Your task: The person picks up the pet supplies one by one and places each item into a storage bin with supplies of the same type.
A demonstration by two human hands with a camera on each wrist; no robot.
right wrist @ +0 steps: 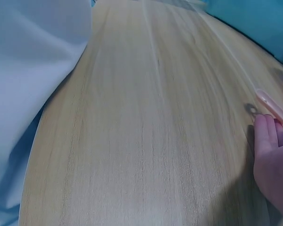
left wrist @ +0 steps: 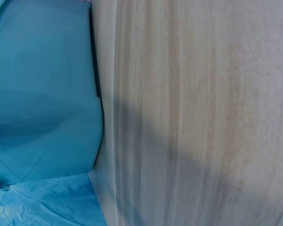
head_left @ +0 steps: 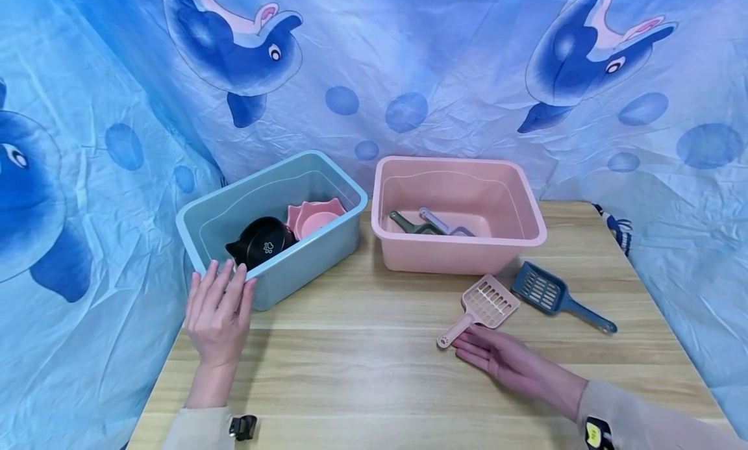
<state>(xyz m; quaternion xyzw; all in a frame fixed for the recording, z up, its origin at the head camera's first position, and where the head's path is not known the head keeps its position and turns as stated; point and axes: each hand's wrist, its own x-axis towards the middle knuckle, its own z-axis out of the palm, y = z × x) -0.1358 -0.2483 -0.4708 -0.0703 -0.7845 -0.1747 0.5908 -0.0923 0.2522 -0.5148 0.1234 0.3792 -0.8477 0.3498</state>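
Observation:
My right hand [head_left: 508,362] holds a pink litter scoop [head_left: 489,300] near its handle, palm turned up. In the right wrist view, the scoop's handle [right wrist: 273,109] hovers over the table, its shadow below. The thumb's contact is not clearly visible. A dark blue litter scoop [head_left: 543,291] lies on the table to the right. Behind stands a pink bin [head_left: 444,254] with a green scoop [head_left: 411,226] and a pale lavender scoop [head_left: 435,221] inside. My left hand [head_left: 219,317] rests straight fingers on the near-left rim of a blue bin [head_left: 310,262].
Inside the blue bin sit a black cat-eared bowl [head_left: 265,242] and a pink cat-eared bowl [head_left: 315,216]. Both bins stand side by side at the back of the wooden table [head_left: 362,372]. A blue dolphin-print cloth [head_left: 374,67] hangs behind and at the sides.

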